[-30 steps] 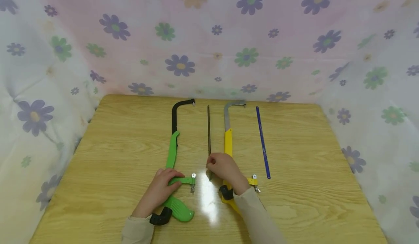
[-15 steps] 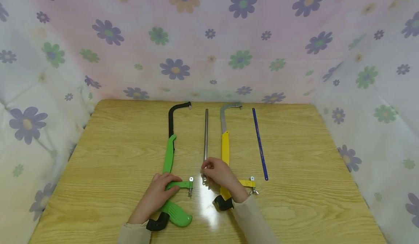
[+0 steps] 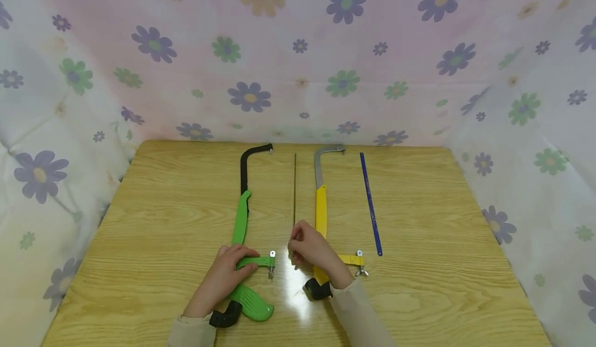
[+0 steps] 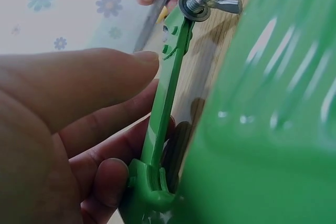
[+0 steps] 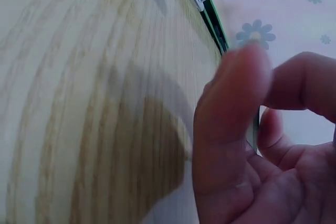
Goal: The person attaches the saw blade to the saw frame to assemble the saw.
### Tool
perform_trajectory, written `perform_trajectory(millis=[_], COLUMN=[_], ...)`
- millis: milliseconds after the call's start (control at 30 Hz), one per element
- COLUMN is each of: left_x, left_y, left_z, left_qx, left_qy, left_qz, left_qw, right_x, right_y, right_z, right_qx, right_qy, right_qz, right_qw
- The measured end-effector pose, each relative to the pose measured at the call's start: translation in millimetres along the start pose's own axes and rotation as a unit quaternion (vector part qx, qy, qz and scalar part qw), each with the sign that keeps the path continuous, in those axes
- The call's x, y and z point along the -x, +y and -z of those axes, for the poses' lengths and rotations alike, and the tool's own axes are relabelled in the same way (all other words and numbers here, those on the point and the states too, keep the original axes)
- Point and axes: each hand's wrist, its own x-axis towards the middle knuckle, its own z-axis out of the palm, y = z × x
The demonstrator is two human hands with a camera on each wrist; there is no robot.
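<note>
My left hand [image 3: 221, 277] grips the short green front arm of a green hacksaw frame [image 3: 239, 217] lying on the table. In the left wrist view, the thumb and fingers lie on both sides of that arm, below a metal wing nut [image 4: 226, 4]. Near the lower end of a thin hacksaw blade [image 3: 295, 192], my right hand [image 3: 315, 249] pinches it between thumb and fingers. The blade stands edge-on in the head view, between the two frames, and my fingers hide its near end.
A yellow hacksaw frame [image 3: 321, 210] lies right of the blade, partly beneath my right forearm. Farther right is a blue hacksaw blade [image 3: 371, 205] on the wooden table [image 3: 433, 264]. Flowered cloth [image 3: 279, 62] surrounds the back and sides.
The pinched blade showed its broad silver face half a second ago and is now turned edge-on. My left hand stays on the green frame. The head view has shifted slightly.
</note>
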Motion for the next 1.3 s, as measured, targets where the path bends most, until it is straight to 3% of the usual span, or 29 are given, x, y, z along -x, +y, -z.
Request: perform_trajectory(millis=[300, 400, 500, 633, 767, 867, 1133, 1233, 1300], left_x=[-0.4, -0.8, -0.6, -0.5, -1.0, -1.2, -0.4, -0.6, -0.7], left_y=[-0.4, -1.3, -2.0, -1.9, -1.9, -2.2, -3.1, -3.5, -3.3], left_z=[-1.4, -1.8, -1.6, -0.7, -0.6, -0.9, -1.0, -1.2, -0.8], left_qx=[-0.009, -0.012, -0.016, -0.015, -0.010, -0.011, -0.010, -0.010, -0.011], left_qy=[0.008, 0.016, 0.016, 0.011, 0.010, 0.009, 0.010, 0.009, 0.010], left_qz=[-0.004, -0.012, -0.012, -0.010, -0.016, -0.019, -0.020, -0.020, -0.017], left_qw=[0.9999, 0.9997, 0.9997, 0.9998, 0.9998, 0.9997, 0.9997, 0.9997, 0.9997], right_x=[-1.7, -3.0, -5.3, -11.3, -20.0, -26.3, -32.1, -29.3, -26.7], right_y=[7.2, 3.5, -2.6, -10.5, -14.5, -16.8, -19.9, -20.6, -20.8], right_z=[-5.4, -8.2, -10.8, -14.4, -18.6, -21.3, -22.4, -22.0, -22.3], right_qx=[-0.011, 0.017, 0.086, 0.202, 0.272, 0.300, 0.342, 0.362, 0.385], right_qy=[0.005, 0.016, 0.038, 0.075, 0.104, 0.115, 0.107, 0.125, 0.144], right_qz=[0.023, 0.024, 0.024, 0.017, 0.004, -0.006, -0.006, 0.003, 0.018], right_qw=[0.9997, 0.9994, 0.9953, 0.9764, 0.9568, 0.9471, 0.9336, 0.9237, 0.9116])
